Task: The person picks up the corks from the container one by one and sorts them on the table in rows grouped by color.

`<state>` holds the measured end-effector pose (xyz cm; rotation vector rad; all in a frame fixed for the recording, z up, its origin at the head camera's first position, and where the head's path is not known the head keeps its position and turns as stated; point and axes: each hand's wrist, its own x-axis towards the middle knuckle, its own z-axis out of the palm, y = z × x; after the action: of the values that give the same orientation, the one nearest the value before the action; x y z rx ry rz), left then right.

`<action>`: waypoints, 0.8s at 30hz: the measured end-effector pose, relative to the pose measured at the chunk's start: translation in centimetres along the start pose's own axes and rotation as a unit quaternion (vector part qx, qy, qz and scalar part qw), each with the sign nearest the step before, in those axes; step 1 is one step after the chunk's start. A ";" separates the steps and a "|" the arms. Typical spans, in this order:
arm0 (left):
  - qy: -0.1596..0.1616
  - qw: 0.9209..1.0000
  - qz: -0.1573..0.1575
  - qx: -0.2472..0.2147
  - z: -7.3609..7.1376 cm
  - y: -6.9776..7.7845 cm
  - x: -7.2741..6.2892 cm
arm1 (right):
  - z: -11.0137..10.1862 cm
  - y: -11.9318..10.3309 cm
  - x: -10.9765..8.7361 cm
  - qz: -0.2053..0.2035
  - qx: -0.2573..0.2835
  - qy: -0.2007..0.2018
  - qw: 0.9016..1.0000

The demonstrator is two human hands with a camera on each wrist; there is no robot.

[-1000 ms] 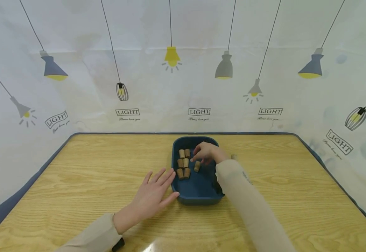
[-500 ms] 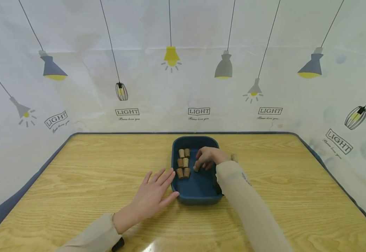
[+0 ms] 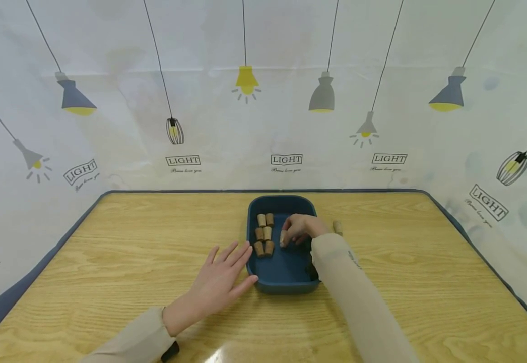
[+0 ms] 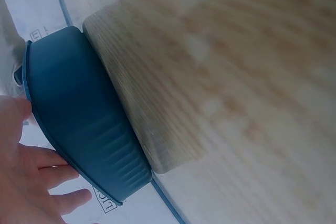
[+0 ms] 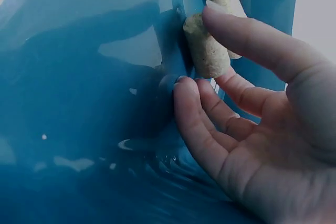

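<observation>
Cork between right hand's fingertips

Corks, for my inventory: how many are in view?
8: six paired corks in the tray, one at the right hand, one on the table. The right sleeve may hide others.

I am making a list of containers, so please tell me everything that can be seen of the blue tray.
The tray is dark blue, a long rounded rectangle with raised walls and a thin rim; its glossy surface looks like plastic. It stands upright on the wooden table, long sides running front to back. The left hand touches its left rim. Inside, six corks sit in three pairs at the left; the right hand pinches a seventh cork there.
</observation>
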<state>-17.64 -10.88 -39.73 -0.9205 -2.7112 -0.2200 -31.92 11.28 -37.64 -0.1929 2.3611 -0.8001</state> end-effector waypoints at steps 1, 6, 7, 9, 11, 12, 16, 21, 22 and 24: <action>0.000 1.000 0.000 0.000 0.0 0.0 0.0 | 0.0 0.0 0.0 -0.003 0.004 0.000 1.000; -0.002 1.000 0.000 0.000 -0.1 0.0 0.0 | 0.0 0.0 0.1 -0.023 0.017 -0.004 1.000; -0.002 1.000 0.000 0.001 -0.1 0.0 0.0 | 0.0 0.0 0.1 -0.030 0.014 -0.005 0.999; -0.002 1.000 0.000 0.001 -0.1 0.0 0.0 | -0.1 -0.1 0.0 -0.046 0.009 -0.003 0.999; -0.003 1.000 0.001 0.002 -0.1 0.0 0.0 | -0.2 -0.3 -0.1 -0.068 0.001 0.002 0.998; -0.003 1.000 0.001 0.003 -0.1 0.0 0.0 | -0.3 -0.4 -0.1 -0.078 -0.002 0.005 0.997; -0.003 1.000 0.002 0.007 -0.1 0.0 0.0 | -0.7 -1.0 -0.5 -0.118 -0.010 0.016 0.993; -0.003 1.000 0.002 0.009 -0.1 0.0 0.1 | -1.5 -1.8 -1.2 -0.144 -0.017 0.021 0.989; -0.003 1.000 0.002 0.010 -0.1 0.0 0.0 | -1.7 -1.9 -1.4 -0.149 -0.021 0.023 0.988; -0.003 1.000 0.002 0.010 -0.1 0.0 0.0 | -2.1 -2.2 -1.7 -0.158 -0.027 0.028 0.987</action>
<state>-17.64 -10.89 -39.62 -0.9239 -2.7119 -0.1897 -31.99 11.14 -34.16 -0.5860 2.4392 -0.8982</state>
